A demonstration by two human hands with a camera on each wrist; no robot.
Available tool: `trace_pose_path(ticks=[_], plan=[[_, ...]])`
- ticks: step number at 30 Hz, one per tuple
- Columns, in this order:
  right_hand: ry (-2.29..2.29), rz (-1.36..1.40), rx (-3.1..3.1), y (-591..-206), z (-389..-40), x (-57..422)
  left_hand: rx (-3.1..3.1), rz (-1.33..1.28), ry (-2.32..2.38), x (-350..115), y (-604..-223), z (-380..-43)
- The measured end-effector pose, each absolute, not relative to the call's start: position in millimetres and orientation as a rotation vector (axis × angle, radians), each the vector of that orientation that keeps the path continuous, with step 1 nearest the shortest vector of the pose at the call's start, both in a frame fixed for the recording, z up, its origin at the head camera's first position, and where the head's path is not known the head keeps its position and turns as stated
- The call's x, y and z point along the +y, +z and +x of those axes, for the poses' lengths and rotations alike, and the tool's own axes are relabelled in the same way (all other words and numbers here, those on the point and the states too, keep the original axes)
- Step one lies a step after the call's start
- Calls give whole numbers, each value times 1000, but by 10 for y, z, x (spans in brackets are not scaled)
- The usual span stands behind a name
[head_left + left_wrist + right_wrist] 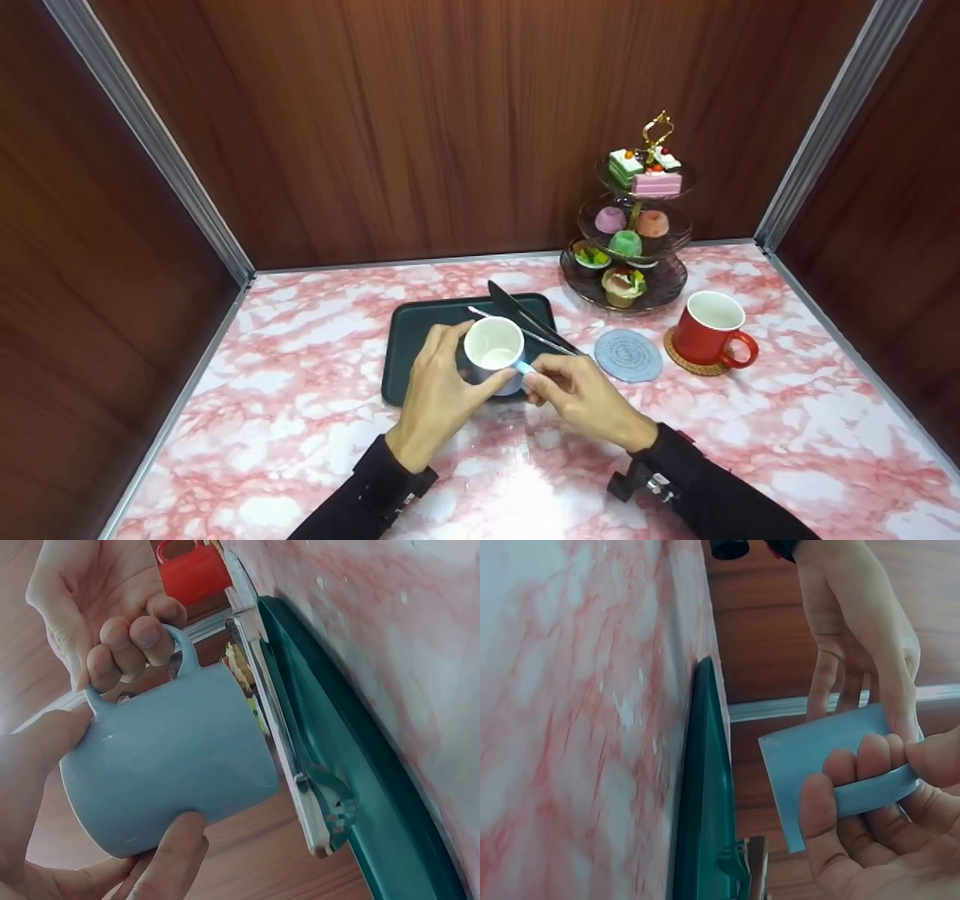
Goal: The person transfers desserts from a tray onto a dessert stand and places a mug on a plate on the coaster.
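Note:
A light blue mug point(176, 757) with a white inside is held up over the near part of a dark green tray point(412, 352). My left hand point(442, 382) grips its body from the left, thumb near the rim and handle. With my right hand point(574, 394) I hold the mug's handle point(877, 791), the fingers curled through it and the thumb pressed on top. On the tray lie tongs or a long dark utensil point(525, 315) and a thin light rod beside it; the left wrist view also shows a fork point(334, 802) there.
Right of the tray lies a round grey-blue coaster point(628, 355). Beyond it a red mug point(701, 330) stands on a brown woven coaster point(679, 360). A three-tier stand point(664, 289) with small cakes is at the back right. Wooden panels point(420, 135) enclose the marbled table point(285, 420).

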State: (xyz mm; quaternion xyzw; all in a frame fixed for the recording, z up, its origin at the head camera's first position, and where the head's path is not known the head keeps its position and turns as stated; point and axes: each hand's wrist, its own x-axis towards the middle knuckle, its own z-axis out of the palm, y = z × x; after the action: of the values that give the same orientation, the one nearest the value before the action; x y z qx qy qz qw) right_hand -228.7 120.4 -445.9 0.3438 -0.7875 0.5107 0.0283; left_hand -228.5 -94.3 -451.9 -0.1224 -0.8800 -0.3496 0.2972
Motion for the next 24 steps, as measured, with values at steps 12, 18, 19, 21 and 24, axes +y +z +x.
trace_pose_path(ticks=[12,18,19,21,24], plan=[[1618,1050,-2435,-4466,-2314,1607,-2377,-380,-859,-723,-4556,-2235],[1594,1024,-2468,-4479,-2319,1792,-2394,-432,-852,-596,-4584,-2221],[1602,1007,-2479,-4477,-2316,1817,-2396,-441,-857,-575,-4585,-2222],[1611,970,-2505,-4470,-2311,1862,-2405,-454,-846,-538,-4592,-2224],[1611,964,-2502,-4460,-2314,1923,-2420,-485,-813,-496,-4604,-2221]])
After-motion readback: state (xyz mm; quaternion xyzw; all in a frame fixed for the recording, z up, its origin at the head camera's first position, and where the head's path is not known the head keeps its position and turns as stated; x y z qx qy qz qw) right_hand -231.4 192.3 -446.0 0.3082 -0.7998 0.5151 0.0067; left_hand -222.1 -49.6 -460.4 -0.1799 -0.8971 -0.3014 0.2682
